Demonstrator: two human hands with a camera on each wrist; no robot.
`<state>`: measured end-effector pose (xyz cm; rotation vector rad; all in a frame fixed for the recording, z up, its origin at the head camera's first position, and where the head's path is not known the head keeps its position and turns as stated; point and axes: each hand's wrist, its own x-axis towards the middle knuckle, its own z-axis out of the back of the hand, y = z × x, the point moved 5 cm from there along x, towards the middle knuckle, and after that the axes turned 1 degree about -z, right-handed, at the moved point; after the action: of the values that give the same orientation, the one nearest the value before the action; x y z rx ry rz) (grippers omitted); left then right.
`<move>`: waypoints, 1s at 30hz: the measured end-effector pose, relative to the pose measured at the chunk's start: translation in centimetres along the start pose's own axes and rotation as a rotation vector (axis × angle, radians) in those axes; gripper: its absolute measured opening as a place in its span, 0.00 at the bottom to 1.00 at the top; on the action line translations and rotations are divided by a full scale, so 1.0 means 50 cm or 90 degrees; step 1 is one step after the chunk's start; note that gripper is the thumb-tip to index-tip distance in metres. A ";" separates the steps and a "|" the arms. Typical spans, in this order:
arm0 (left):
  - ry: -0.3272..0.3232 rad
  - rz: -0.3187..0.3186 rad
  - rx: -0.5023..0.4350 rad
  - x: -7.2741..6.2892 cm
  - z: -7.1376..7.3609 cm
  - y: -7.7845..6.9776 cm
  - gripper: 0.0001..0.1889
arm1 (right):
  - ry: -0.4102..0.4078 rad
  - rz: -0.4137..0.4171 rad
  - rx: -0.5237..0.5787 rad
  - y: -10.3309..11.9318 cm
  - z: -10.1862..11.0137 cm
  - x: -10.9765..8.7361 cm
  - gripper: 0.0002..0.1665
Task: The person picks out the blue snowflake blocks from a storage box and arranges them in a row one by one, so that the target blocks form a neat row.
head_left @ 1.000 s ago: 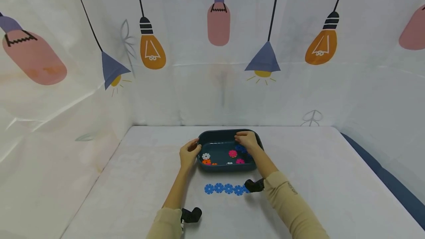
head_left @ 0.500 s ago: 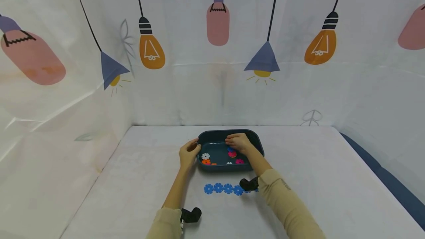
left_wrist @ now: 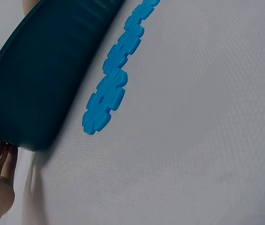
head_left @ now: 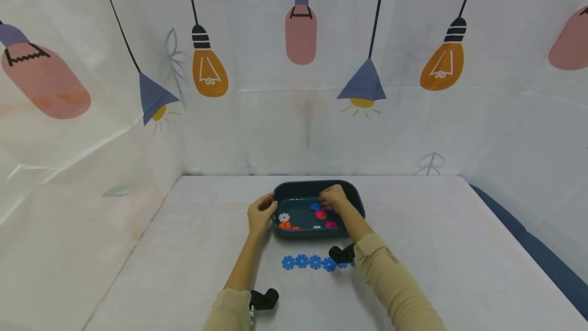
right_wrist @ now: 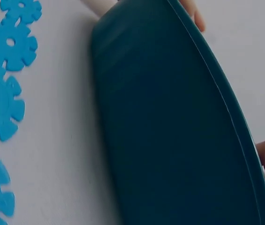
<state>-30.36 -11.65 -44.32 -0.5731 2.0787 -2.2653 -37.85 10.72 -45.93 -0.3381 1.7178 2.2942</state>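
A dark teal plastic tray [head_left: 312,234] stands toward the back of the table. My left hand [head_left: 260,212] holds its left end, thumb at the rim and fingers along the outer wall. Inside the tray, my right hand [head_left: 334,198] reaches down with bent fingers beside blue snowflake building discs [head_left: 315,207]. Whether it pinches one, I cannot tell. A pink disc [head_left: 320,215], a white disc [head_left: 284,216] and an orange disc [head_left: 285,225] also lie in there. In front of the tray runs a joined row of blue discs [head_left: 301,261], close up in the left wrist view [left_wrist: 111,91].
The white table [head_left: 206,249] extends to both sides of the tray. A white curtain [head_left: 275,132] printed with lamps hangs behind its back edge. Black wrist cameras stick out from both sleeves, the right camera [head_left: 341,255] over the row's right part.
My right hand has swept left from the tray's right back corner, and blue discs moved with it. It then drew back slightly right, fingers bending down. My left hand stays put.
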 end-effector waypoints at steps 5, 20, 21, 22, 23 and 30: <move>-0.003 -0.004 0.001 0.001 -0.001 0.002 0.16 | 0.081 -0.012 0.056 0.000 -0.030 0.002 0.20; 0.009 0.003 -0.005 0.002 0.000 0.003 0.16 | 0.177 0.006 0.088 0.011 -0.140 -0.010 0.19; 0.011 0.002 -0.004 0.002 -0.001 0.003 0.15 | 0.184 0.008 0.086 0.012 -0.145 -0.014 0.19; 0.010 0.000 -0.001 0.002 -0.001 0.003 0.15 | 0.189 0.013 0.082 0.013 -0.150 -0.017 0.19; 0.010 -0.003 0.002 0.001 -0.001 0.003 0.15 | 0.194 0.015 0.079 0.014 -0.155 -0.020 0.19; 0.002 -0.016 0.005 0.003 0.000 0.000 0.15 | 0.213 0.022 0.057 0.020 -0.182 -0.039 0.19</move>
<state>-30.47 -11.68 -44.26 -0.5993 2.0749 -2.2874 -36.05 1.57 -46.91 -0.7138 1.9866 2.2759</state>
